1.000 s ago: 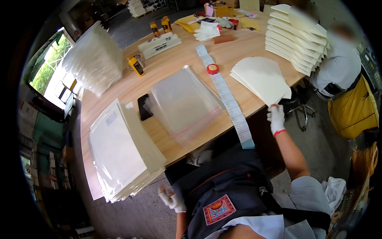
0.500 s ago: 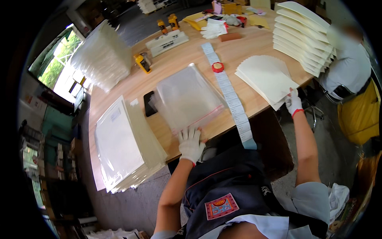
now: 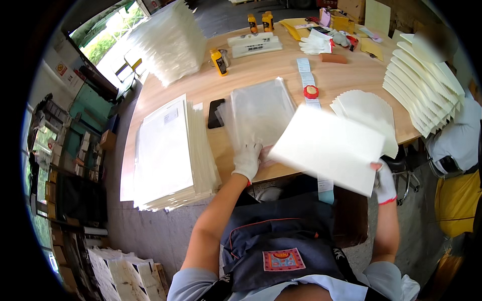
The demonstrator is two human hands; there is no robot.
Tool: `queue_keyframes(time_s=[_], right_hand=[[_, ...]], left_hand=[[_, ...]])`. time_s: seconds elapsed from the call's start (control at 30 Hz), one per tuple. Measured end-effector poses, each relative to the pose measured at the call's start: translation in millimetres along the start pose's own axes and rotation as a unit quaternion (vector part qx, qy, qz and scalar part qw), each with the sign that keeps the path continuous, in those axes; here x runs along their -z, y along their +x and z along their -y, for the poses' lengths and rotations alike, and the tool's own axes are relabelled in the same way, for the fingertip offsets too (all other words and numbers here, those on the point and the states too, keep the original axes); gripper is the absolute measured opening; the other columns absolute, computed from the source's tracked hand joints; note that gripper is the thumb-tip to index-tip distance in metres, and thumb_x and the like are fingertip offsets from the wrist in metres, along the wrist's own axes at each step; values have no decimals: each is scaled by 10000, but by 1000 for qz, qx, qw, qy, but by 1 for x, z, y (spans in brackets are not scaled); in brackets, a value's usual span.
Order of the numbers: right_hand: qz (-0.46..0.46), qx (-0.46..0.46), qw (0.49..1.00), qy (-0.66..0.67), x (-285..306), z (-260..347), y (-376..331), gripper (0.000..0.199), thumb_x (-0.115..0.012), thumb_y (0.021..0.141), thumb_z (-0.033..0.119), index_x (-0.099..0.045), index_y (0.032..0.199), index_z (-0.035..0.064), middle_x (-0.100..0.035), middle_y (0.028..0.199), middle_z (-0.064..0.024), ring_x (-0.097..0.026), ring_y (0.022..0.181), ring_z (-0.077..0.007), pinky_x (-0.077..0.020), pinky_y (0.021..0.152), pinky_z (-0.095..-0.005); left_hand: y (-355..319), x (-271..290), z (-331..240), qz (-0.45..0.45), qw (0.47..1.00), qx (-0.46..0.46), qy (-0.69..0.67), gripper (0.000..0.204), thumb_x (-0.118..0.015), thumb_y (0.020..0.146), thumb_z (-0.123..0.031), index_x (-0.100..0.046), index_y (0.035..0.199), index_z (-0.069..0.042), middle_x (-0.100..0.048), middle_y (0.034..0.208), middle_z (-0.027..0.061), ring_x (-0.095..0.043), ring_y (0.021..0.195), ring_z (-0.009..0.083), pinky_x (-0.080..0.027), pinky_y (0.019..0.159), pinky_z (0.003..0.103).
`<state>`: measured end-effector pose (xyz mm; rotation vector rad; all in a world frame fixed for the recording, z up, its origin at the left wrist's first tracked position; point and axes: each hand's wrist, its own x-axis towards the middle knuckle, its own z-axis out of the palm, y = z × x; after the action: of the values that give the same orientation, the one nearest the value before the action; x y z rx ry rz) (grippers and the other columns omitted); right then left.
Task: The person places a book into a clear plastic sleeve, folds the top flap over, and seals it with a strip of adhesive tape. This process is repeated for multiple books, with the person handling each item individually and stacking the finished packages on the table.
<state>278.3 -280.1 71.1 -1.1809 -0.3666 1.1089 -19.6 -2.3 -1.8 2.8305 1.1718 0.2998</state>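
Note:
A stack of clear plastic bags (image 3: 263, 108) with a pinkish strip along the near edge lies at the table's middle. My gloved left hand (image 3: 247, 159) is at that near edge, its fingers bent together on the top bag. A white sheet of stiff paper (image 3: 329, 148) is held by its near right corner in my gloved right hand (image 3: 385, 184), thumb on top. Tilted and slightly blurred, it hangs over the table's front edge and covers part of a label strip (image 3: 306, 75). Behind it lies a fanned pile of similar white sheets (image 3: 369, 113).
Filled clear sleeves (image 3: 163, 150) are stacked at left, beside a black phone (image 3: 216, 113). A tall wrapped stack (image 3: 170, 42), a yellow bottle (image 3: 219, 62) and spare gloves (image 3: 316, 42) stand farther back. Tall piles of white sheets (image 3: 419, 85) occupy the right, near another person (image 3: 454, 133).
My right hand has lifted a white sheet off the fanned pile and brought it left toward the bags. My left fingers, spread flat before, are now bent at the bags' edge. The view has shifted.

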Motion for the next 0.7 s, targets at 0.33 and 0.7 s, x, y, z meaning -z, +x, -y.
queue_keyframes(time_s=[0.33, 0.7], right_hand=[[-1, -67, 994, 87, -17, -94, -9, 257, -551, 794, 164, -534, 992, 0, -539, 591, -10, -424, 365, -72, -305, 328, -196], [-12, -49, 986, 161, -91, -137, -38, 208, -482, 906, 192, -475, 1067, 61, -542, 707, -29, -479, 506, -105, -345, 431, -236]], left_hand=[[-20, 6, 18, -96, 994, 54, -27, 283, -586, 682, -103, -574, 961, -154, -549, 950, 40, -532, 927, 254, -470, 699, 372], [-49, -13, -27, -280, 894, 130, -325, 626, -572, 672, 43, -414, 1256, -114, -434, 1233, 125, -485, 1085, 256, -456, 843, 339]])
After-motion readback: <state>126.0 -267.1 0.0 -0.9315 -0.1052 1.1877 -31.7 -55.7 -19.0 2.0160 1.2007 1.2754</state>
